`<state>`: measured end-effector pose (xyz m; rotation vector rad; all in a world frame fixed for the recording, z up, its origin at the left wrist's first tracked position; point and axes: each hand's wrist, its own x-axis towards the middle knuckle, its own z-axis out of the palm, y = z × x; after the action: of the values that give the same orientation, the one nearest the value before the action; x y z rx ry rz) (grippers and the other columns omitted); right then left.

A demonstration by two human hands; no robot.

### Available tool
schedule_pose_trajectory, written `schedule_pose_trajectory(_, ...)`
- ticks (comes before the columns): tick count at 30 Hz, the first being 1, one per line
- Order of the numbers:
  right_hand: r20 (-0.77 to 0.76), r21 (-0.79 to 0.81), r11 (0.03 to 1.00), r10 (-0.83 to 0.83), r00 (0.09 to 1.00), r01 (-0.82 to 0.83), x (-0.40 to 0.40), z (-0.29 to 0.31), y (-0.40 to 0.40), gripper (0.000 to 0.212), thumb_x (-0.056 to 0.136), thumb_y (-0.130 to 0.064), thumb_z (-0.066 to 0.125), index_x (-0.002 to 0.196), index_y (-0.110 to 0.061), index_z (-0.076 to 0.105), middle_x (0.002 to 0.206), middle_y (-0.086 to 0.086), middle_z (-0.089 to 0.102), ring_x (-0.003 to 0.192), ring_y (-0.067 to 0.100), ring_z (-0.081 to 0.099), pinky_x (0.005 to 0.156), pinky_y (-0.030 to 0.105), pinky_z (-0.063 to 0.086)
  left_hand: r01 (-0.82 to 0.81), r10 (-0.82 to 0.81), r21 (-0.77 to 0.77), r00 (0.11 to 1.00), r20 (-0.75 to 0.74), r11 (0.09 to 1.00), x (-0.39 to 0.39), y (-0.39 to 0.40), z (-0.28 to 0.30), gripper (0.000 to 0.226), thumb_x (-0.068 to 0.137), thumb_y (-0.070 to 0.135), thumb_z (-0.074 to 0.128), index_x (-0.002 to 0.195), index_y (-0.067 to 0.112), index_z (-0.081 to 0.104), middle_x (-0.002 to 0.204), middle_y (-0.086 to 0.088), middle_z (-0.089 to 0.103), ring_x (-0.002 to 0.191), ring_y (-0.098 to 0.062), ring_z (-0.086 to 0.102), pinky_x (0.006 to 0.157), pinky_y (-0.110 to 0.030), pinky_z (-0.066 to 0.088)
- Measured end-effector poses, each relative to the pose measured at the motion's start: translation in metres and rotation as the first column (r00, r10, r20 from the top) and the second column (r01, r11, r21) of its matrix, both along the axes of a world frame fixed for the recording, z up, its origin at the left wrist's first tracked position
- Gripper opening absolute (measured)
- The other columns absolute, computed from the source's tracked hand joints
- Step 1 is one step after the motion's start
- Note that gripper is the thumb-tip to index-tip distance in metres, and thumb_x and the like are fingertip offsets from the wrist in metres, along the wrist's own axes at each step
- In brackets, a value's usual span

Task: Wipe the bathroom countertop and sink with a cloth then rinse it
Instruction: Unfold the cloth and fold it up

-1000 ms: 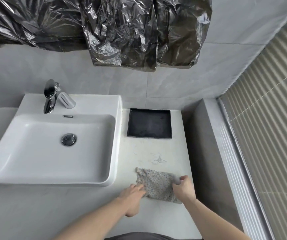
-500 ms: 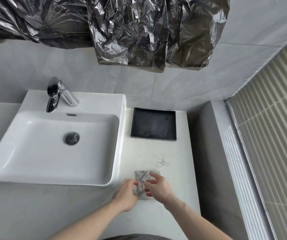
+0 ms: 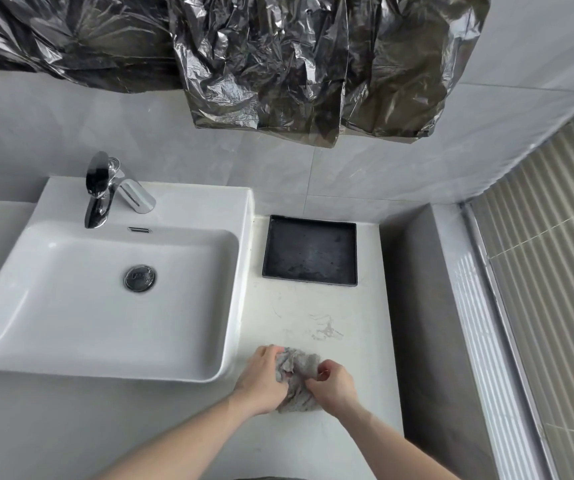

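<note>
White countertop (image 3: 313, 306) bears a bunched cloth (image 3: 297, 370) gripped by left hand (image 3: 261, 379) and right hand (image 3: 332, 382).

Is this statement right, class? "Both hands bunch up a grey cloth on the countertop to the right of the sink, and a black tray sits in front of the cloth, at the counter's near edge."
Not quite. The head view shows the black tray behind the cloth, against the back wall. The rest holds: left hand and right hand bunch the cloth on the countertop, right of the sink.

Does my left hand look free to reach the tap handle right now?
Probably not yet: the left hand is gripping the bunched cloth. The way over the sink to the tap handle looks unobstructed.
</note>
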<state>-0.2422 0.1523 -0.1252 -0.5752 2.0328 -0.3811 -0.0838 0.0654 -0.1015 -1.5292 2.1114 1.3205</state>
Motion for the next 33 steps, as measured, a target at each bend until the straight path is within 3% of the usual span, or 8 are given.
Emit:
schedule_pose_trajectory(5,0.14,-0.211,0.968,0.164,0.977,-0.132,-0.024,0.039,-0.028,0.011,0.072,-0.009,0.063,0.081,-0.015,0.061,0.076,-0.004,0.07,0.061,0.009,0.066,0.051,0.034,0.053,0.157,-0.151,0.023,0.976,-0.157,0.987,-0.019,-0.043,0.021,0.07,0.073,0.026,0.059,0.141,0.031,0.042,0.146,0.013,0.042,0.137,-0.008,0.036,0.114,-0.026,0.032)
schedule_pose_trajectory(10,0.16,-0.266,0.939,0.265,0.951,-0.217,-0.073,0.083,-0.072,0.015,0.075,-0.006,0.064,0.08,-0.016,0.073,0.069,0.002,0.076,0.059,0.015,0.069,0.055,0.033,0.056,0.119,-0.103,0.061,0.969,-0.224,0.991,-0.037,-0.088,0.032,0.031,0.073,0.043,0.068,0.102,0.033,0.065,0.094,0.012,0.07,0.091,-0.01,0.065,0.087,-0.034,0.053)
schedule_pose_trajectory(16,0.171,-0.303,0.952,0.106,0.979,-0.05,-0.123,0.077,-0.113,0.028,0.078,-0.02,0.082,0.104,-0.031,0.078,0.101,0.008,0.071,0.079,0.014,0.068,0.071,0.027,0.057,-0.063,0.064,0.015,0.939,-0.339,0.998,-0.071,-0.127,0.043,0.021,0.083,0.038,0.066,0.075,0.019,0.065,0.081,0.011,0.063,0.082,-0.005,0.06,0.082,-0.027,0.047)
schedule_pose_trajectory(20,0.302,-0.3,0.943,-0.049,0.952,0.144,-0.14,0.075,-0.143,0.045,0.083,-0.004,0.081,0.124,-0.016,0.067,0.113,0.009,0.066,0.096,0.019,0.069,0.075,0.025,0.06,-0.223,0.219,0.031,0.912,-0.347,0.974,-0.09,-0.153,0.042,0.028,0.092,0.025,0.059,0.067,0.021,0.047,0.055,0.013,0.049,0.054,-0.004,0.041,0.06,-0.029,0.035)
schedule_pose_trajectory(25,0.199,-0.367,0.907,-0.139,0.97,0.205,-0.154,0.062,-0.187,0.041,0.081,0.004,0.072,0.114,-0.02,0.069,0.11,0.007,0.074,0.096,0.022,0.074,0.088,0.039,0.063,-0.318,0.32,0.056,0.898,-0.302,0.946,-0.109,-0.187,0.029,0.02,0.094,0.034,0.058,0.083,0.018,0.055,0.067,0.006,0.054,0.062,-0.014,0.053,0.062,-0.046,0.061)
schedule_pose_trajectory(29,-0.045,-0.439,0.895,-0.109,0.993,0.079,-0.155,0.055,-0.22,0.039,0.084,-0.007,0.072,0.121,-0.019,0.07,0.106,-0.007,0.072,0.092,0.01,0.07,0.088,0.028,0.059,-0.318,0.329,0.083,0.915,-0.234,0.944,-0.126,-0.213,0.019,0.029,0.096,0.036,0.056,0.118,0.018,0.056,0.095,0.004,0.064,0.082,-0.02,0.066,0.076,-0.045,0.061)
schedule_pose_trajectory(31,-0.168,-0.427,0.903,-0.025,0.986,-0.05,-0.152,0.05,-0.226,0.041,0.089,-0.011,0.069,0.129,-0.019,0.066,0.11,-0.004,0.069,0.096,0.01,0.067,0.084,0.022,0.054,-0.191,0.187,-0.036,0.977,-0.098,0.981,-0.126,-0.218,0.017,0.053,0.096,0.035,0.055,0.143,0.02,0.038,0.126,0.001,0.056,0.103,-0.022,0.063,0.085,-0.033,0.052)
schedule_pose_trajectory(33,-0.319,-0.367,0.894,0.137,0.938,-0.256,-0.146,0.038,-0.223,0.043,0.091,-0.012,0.066,0.133,-0.017,0.065,0.131,0.003,0.065,0.121,0.02,0.061,0.101,0.028,0.049,0.082,-0.072,-0.255,0.996,0.05,0.964,-0.122,-0.217,0.014,0.064,0.093,0.027,0.057,0.15,0.02,0.028,0.143,-0.001,0.041,0.122,-0.026,0.052,0.093,-0.035,0.048)
